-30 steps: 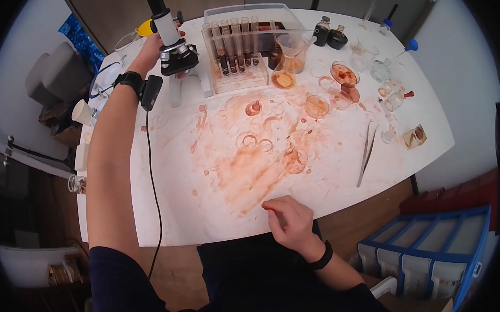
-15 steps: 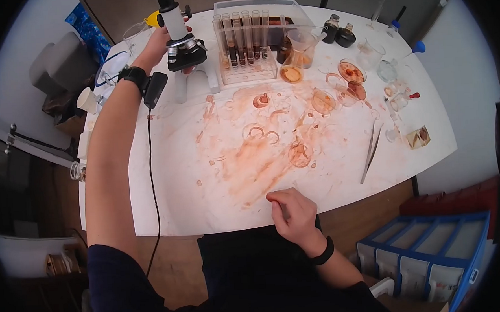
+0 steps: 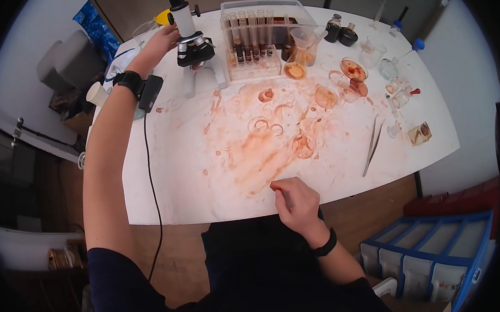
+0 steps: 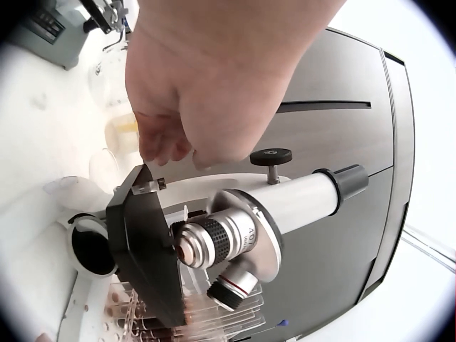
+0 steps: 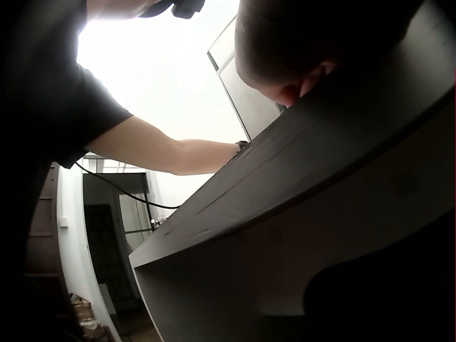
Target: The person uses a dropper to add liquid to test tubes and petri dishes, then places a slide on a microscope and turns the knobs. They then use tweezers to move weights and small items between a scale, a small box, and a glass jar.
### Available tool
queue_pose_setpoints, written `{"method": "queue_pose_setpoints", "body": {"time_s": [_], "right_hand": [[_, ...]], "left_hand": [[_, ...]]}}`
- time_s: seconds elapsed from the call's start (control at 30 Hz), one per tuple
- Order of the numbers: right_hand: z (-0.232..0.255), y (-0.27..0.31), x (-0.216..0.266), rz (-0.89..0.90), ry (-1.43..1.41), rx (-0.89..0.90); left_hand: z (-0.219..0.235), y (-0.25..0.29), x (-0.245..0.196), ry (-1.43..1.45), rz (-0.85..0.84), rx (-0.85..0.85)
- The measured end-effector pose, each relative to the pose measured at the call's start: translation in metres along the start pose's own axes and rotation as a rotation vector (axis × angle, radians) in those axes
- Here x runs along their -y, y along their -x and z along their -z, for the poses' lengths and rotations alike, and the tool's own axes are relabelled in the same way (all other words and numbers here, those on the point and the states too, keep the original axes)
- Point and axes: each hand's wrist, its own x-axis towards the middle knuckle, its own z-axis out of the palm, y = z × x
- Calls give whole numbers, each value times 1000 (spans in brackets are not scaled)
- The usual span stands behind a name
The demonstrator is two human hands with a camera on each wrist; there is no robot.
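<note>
My left hand (image 3: 159, 46) is just left of the microscope (image 3: 185, 24), close to its arm. In the left wrist view, the fingers (image 4: 162, 139) bend loosely downward beside the microscope's stage (image 4: 146, 249), with nothing seen between them. The microscope stands upright at the back left, white-tubed with a black stage. At the table's front edge, my right hand (image 3: 298, 204) rests with loosely curled fingers and holds nothing visible. The right wrist view shows mostly the table's dark underside edge.
A clear rack of test tubes (image 3: 251, 68) stands right of the microscope, beside a conical flask (image 3: 296, 69). Petri dishes (image 3: 326, 97), dark bottles (image 3: 348, 35) and tweezers (image 3: 372, 148) lie farther right. Reddish-brown stains mark the white table (image 3: 172, 182). A black cable (image 3: 150, 155) hangs from my left wrist.
My left hand has drawn away leftward from the microscope's arm, which its fingers reached round before. The whole head view has shifted slightly; my right hand stays at the table's edge.
</note>
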Motion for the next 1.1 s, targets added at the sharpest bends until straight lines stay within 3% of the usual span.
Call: {"method": "queue_pose_setpoints", "body": {"time_s": [0.27, 0.5, 0.67, 0.8, 0.9, 1.1], "right_hand": [[0, 1, 0, -8, -24, 12], [1, 2, -1, -5, -53, 9], [1, 3, -1, -5, -56, 11], [1, 1, -1, 8, -23, 21], [0, 1, -1, 14, -13, 26], [0, 0, 0, 17, -14, 22]], "left_hand": [[23, 45, 0, -56, 25, 6], [4, 28, 78, -228, 81, -59], [-19, 40, 70, -347, 157, 46], [-30, 41, 81, -518, 91, -73], [-35, 47, 69, -770, 128, -57], [-66, 74, 48, -979, 206, -35]]}}
